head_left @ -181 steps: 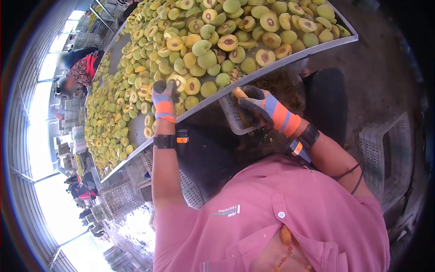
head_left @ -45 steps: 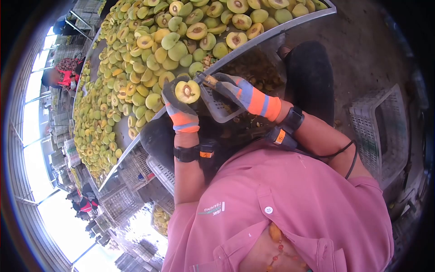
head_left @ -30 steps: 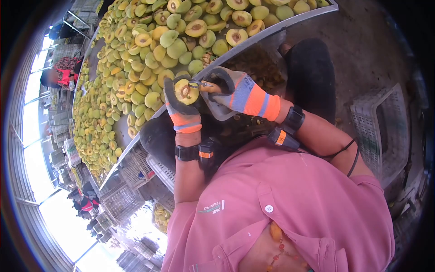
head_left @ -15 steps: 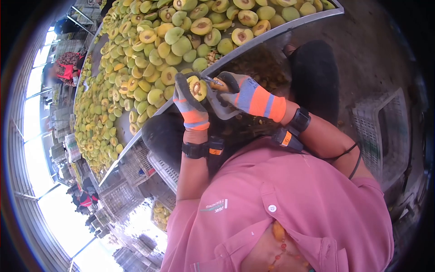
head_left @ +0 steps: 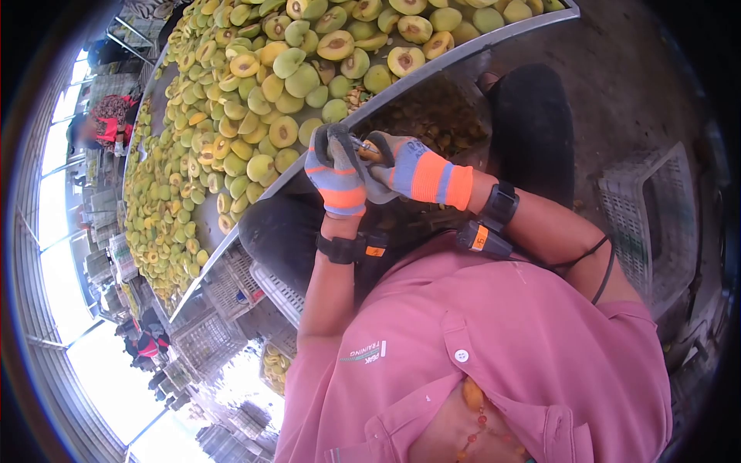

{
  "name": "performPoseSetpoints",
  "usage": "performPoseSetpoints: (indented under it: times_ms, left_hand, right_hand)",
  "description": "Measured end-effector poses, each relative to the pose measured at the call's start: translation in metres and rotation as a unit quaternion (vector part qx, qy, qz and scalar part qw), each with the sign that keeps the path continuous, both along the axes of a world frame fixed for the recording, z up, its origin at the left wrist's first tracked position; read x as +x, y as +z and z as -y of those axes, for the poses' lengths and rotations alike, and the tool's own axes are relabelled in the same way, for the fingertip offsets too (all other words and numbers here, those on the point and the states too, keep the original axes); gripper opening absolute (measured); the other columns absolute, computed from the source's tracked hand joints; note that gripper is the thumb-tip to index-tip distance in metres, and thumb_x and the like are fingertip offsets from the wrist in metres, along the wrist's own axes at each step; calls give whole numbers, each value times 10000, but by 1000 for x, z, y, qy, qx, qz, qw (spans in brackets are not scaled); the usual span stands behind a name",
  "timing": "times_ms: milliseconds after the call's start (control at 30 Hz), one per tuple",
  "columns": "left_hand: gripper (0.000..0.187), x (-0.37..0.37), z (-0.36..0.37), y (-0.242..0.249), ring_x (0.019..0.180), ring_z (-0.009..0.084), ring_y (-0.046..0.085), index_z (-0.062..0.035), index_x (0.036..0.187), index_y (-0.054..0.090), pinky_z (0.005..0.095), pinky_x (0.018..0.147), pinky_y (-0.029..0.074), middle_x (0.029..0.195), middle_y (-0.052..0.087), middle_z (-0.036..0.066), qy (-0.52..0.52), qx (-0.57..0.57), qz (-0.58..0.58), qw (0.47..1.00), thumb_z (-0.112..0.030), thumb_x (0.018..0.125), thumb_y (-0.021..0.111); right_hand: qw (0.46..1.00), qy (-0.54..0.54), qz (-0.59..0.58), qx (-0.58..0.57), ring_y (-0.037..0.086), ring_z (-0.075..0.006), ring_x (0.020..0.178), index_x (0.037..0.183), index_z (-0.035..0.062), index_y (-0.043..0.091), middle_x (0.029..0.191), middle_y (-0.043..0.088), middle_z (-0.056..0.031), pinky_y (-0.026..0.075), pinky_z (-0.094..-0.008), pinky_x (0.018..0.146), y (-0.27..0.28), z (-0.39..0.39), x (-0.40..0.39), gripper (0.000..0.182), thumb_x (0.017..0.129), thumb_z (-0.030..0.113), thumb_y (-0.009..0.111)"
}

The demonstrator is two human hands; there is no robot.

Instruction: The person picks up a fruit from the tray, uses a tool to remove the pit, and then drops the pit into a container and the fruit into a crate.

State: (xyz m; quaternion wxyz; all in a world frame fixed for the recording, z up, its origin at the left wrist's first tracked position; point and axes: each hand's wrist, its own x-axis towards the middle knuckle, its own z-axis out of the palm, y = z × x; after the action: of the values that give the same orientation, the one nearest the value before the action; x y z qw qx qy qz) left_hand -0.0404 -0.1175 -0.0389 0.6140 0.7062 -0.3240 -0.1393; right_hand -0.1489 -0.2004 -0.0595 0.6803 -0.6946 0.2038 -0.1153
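Note:
Both my hands, in grey-palmed gloves with orange and blue bands, meet at the near rim of the table. My left hand (head_left: 337, 171) is closed, its fingers bent inward; what lies inside them is hidden. Up against it, my right hand (head_left: 405, 166) grips a short tool (head_left: 372, 151) with an orange-brown handle and a thin metal shaft that points at the left hand. The tool's tip is out of sight. Just beyond are many yellow-green fruit halves (head_left: 307, 79) that look like peaches, some showing a brown centre.
The metal table rim (head_left: 463, 55) runs diagonally past my hands. Scraps (head_left: 440, 123) lie below it. A pale plastic crate (head_left: 648, 224) stands at right, and more crates (head_left: 204, 339) stand at left. Another person in red (head_left: 112, 123) is at the table's far left side.
My left hand has turned and drawn closer to the right; the fruit half it showed is now hidden. The right hand has shifted slightly left, still holding the tool.

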Motion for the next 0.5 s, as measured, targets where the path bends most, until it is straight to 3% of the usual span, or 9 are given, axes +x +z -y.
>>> performPoseSetpoints:
  times_ms: [67,333,433,500]
  left_hand:
    - [173,1,0,-2,763,125,555,45,958,598,265,699,466,846,623,70,-3,14,47,999,-95,968,497]
    - [118,12,-6,-14,738,177,633,40,966,620,286,691,500,815,665,114,20,49,187,981,-56,910,577]
    - [117,9,-5,-9,740,173,631,40,963,617,281,689,498,816,665,115,19,72,184,980,-59,910,586]
    - [106,5,-1,-10,728,163,621,31,949,622,280,681,494,816,663,108,33,28,59,997,-63,909,591]
  right_hand:
    - [999,0,9,-37,640,-252,808,1125,38,564,901,647,-165,502,-361,725,-4,0,1,329,819,140,628]
    - [997,23,-4,-80,631,-216,540,1131,29,532,795,652,-153,511,-316,500,6,1,1,315,853,160,602]
    - [992,18,1,-123,630,-210,515,1127,26,529,776,645,-143,516,-310,480,0,1,3,310,858,165,596]
    - [993,11,10,-118,632,-205,522,1119,25,532,771,641,-136,519,-312,483,-5,0,4,305,859,170,598]
